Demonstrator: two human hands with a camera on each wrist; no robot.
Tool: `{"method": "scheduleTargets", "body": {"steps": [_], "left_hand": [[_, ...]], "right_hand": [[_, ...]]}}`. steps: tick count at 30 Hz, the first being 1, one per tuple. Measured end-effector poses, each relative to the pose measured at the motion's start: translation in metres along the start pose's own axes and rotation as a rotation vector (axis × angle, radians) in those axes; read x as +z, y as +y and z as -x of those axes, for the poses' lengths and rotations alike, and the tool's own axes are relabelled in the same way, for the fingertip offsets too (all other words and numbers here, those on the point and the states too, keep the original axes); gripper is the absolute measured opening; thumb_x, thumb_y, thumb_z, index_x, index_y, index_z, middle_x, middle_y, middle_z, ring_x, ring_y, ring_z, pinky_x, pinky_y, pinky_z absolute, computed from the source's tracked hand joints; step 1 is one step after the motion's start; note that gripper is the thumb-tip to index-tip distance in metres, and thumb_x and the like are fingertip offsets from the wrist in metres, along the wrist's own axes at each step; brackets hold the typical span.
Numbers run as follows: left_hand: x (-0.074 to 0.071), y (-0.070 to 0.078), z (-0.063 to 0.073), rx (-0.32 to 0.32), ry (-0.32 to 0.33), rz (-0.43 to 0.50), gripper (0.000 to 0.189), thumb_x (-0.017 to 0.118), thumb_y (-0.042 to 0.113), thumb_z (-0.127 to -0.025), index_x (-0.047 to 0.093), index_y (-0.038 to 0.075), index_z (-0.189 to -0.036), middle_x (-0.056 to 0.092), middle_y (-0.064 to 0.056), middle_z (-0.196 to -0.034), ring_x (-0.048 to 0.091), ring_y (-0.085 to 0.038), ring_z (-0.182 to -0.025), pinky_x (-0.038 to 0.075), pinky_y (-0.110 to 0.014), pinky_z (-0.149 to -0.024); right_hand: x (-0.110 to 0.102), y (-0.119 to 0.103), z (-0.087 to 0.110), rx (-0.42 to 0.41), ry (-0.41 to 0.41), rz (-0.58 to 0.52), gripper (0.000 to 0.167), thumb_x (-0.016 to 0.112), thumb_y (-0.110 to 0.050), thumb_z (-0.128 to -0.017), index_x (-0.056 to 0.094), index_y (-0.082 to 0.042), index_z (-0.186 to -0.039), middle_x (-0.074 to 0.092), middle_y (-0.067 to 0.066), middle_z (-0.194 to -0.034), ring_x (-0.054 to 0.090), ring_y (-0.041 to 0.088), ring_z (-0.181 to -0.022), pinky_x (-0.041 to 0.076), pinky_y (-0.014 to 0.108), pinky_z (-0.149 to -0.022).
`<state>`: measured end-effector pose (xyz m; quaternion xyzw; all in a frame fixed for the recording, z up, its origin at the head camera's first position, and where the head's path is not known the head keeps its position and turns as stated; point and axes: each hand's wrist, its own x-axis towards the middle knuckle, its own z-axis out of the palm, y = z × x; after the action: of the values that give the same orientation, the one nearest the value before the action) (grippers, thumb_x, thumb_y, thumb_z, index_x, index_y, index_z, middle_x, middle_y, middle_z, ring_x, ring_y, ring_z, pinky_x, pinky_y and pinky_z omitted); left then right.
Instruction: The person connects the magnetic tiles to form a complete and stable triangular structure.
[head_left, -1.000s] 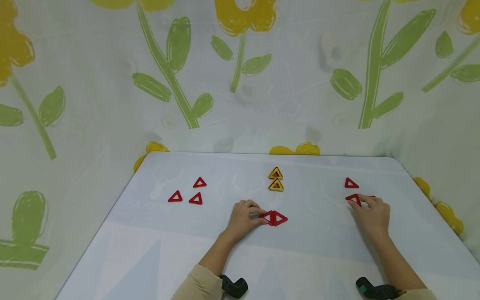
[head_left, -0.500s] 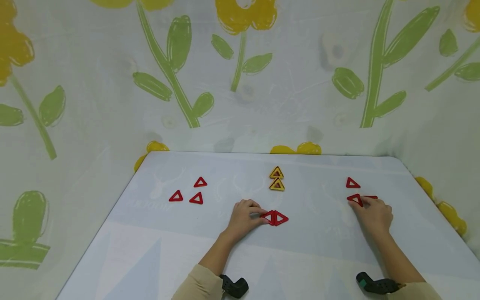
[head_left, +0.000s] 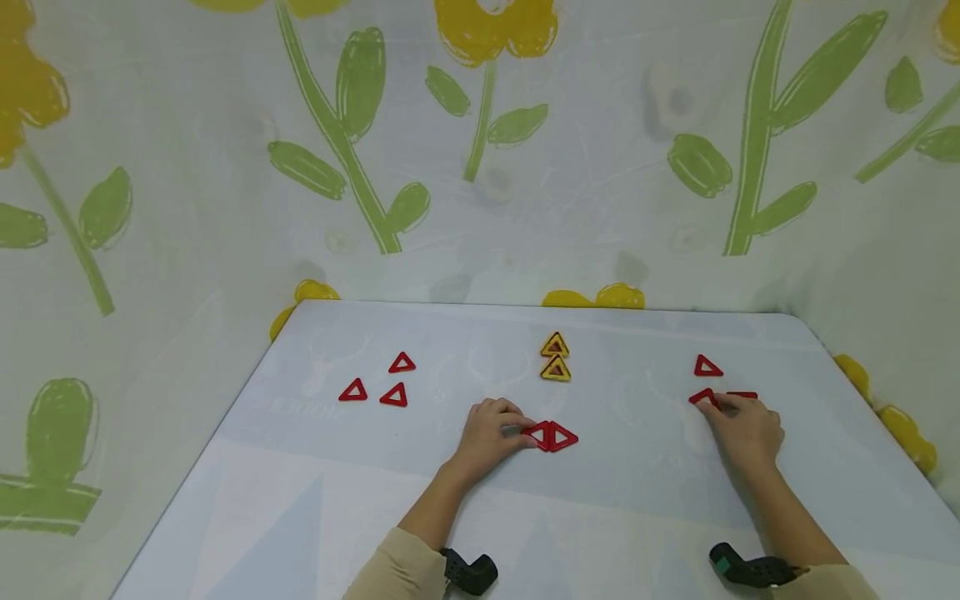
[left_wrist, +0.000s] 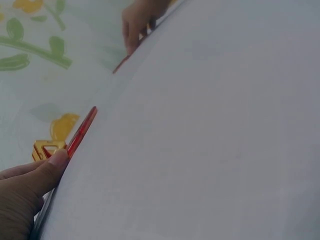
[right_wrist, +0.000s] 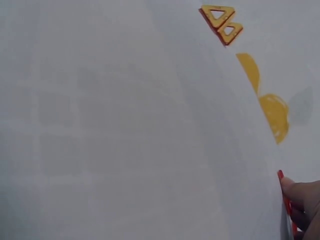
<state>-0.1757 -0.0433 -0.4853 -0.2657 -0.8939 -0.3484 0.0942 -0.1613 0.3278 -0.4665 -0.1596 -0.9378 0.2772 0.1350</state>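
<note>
My left hand point(head_left: 487, 437) holds one red triangle frame point(head_left: 543, 427) between thumb and fingers in the head view. Its straight side lies against a second red triangle frame point(head_left: 564, 444), and the two make a diamond on the table. At the right, my right hand point(head_left: 750, 433) pinches another red triangle frame point(head_left: 702, 394), whose lower part is hidden by the fingertips. Behind that hand a further red triangle point(head_left: 744, 394) is partly covered. In the right wrist view, only the edge of the pinched triangle point(right_wrist: 286, 200) shows beside the thumb.
Two yellow triangles point(head_left: 556, 377) lie tip to base at the table's back middle. Three loose red triangles point(head_left: 393, 402) lie at the left. One red triangle point(head_left: 708, 373) lies beyond my right hand. The table's back edge meets a flower-printed curtain point(head_left: 585, 167).
The triangle in my right fingers has turned, and its lower corner is now hidden by the fingertips. My left hand and the red pair hold still.
</note>
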Motion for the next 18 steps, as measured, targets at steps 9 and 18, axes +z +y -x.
{"method": "scheduleTargets", "body": {"steps": [9, 18], "left_hand": [[0.0, -0.0011, 0.0001, 0.01, 0.008, 0.012, 0.027, 0.078, 0.032, -0.073, 0.076, 0.017, -0.096, 0.061, 0.003, -0.094, 0.051, -0.014, -0.089, 0.037, -0.034, -0.082], [0.0025, -0.0018, 0.0009, 0.017, 0.014, -0.003, 0.027, 0.077, 0.033, -0.073, 0.076, 0.018, -0.095, 0.06, 0.004, -0.094, 0.052, -0.014, -0.09, 0.037, -0.034, -0.081]], "right_hand": [[0.0016, -0.0032, 0.0045, -0.006, -0.071, -0.09, 0.05, 0.063, -0.033, -0.09, 0.058, 0.006, -0.122, 0.056, 0.031, -0.118, 0.041, 0.047, -0.11, 0.035, 0.056, -0.08], [0.001, -0.0012, 0.0052, -0.078, -0.125, -0.09, 0.054, 0.065, -0.039, -0.088, 0.06, 0.003, -0.122, 0.059, 0.028, -0.112, 0.05, 0.039, -0.102, 0.043, 0.033, -0.064]]}}
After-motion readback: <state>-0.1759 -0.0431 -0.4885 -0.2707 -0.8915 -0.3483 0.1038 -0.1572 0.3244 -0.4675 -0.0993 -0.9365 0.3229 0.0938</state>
